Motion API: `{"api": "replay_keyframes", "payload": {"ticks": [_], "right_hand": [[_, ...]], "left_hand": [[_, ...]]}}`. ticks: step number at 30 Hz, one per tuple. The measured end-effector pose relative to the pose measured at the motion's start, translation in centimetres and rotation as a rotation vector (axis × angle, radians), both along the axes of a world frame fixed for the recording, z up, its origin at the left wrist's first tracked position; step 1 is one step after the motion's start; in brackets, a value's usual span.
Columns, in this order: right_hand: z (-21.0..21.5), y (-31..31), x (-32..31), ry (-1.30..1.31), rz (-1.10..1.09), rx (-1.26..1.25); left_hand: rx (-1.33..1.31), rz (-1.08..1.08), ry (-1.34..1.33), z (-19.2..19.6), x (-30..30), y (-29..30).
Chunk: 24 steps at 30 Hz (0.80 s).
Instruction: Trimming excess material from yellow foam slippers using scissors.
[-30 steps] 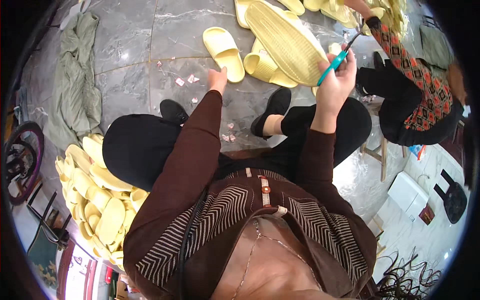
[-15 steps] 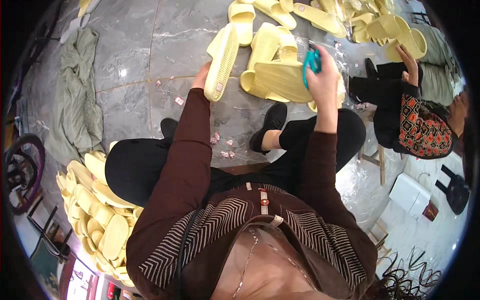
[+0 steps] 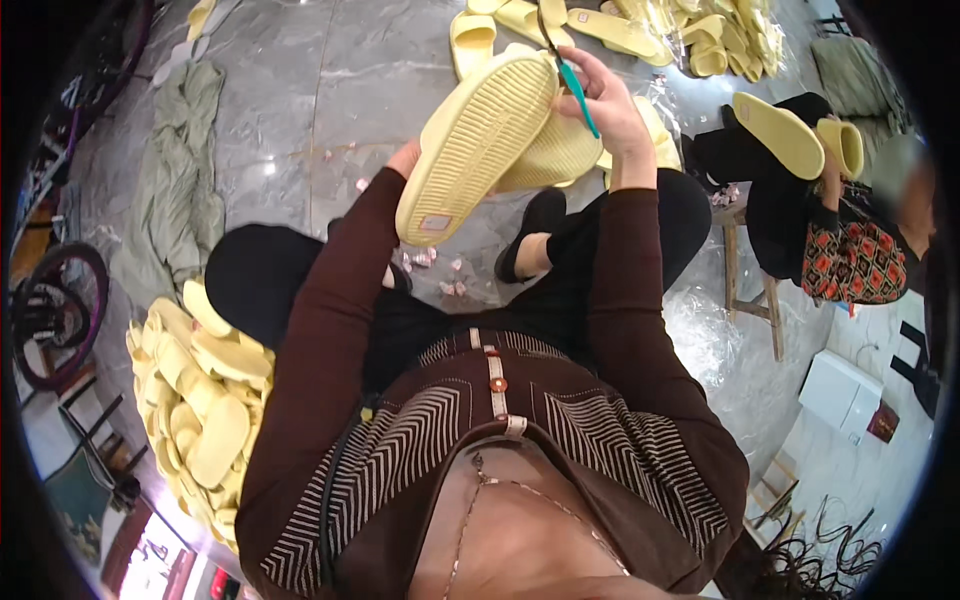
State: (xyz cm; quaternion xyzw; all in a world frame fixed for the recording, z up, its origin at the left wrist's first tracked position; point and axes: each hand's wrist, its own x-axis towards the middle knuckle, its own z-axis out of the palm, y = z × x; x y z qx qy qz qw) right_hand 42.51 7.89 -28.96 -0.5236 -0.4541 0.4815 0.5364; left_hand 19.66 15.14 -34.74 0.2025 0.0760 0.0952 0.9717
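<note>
A pale yellow slide slipper [image 3: 480, 145] is in my left hand [image 3: 405, 158], its ribbed sole turned up and a small label near its heel end. Most of my left fingers are hidden behind the slipper. My right hand [image 3: 618, 115] is closed around scissors [image 3: 577, 95] with teal handles, their dark blades pointing away past the slipper's far end. Just beyond and under the held slipper, another yellow slipper [image 3: 565, 155] lies on the floor between my hands.
Yellow slippers [image 3: 215, 440] are heaped at my left side, and more [image 3: 735, 40] lie at the far right. A co-worker on the right holds a pair of slippers [image 3: 785, 135] near a wooden stool [image 3: 750, 270]. Grey-green cloth [image 3: 175, 170] lies left; paper scraps [image 3: 425, 258] dot the floor.
My left hand has brought the slipper closer and turned its sole up. My right hand has moved left and away with the scissors, beside the slipper. The co-worker's slippers have shifted nearer them.
</note>
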Motion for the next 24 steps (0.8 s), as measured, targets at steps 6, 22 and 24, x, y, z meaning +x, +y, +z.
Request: {"api": "replay_keyframes", "payload": {"ticks": [6, 22, 24], "right_hand": [[-1.3, 0.3, -2.6, 0.039, 0.167, -0.004], [-1.4, -0.3, 0.2, 0.207, -0.434, 0.062], [-1.2, -0.2, 0.1, 0.241, -0.418, 0.115]], "left_hand": [[-0.058, 0.034, 0.252, -1.9, -3.8, -1.0], [1.586, 1.053, 0.788, 1.8, -4.9, 3.2], [1.602, 1.021, 0.761, 1.4, -4.1, 2.6]]}}
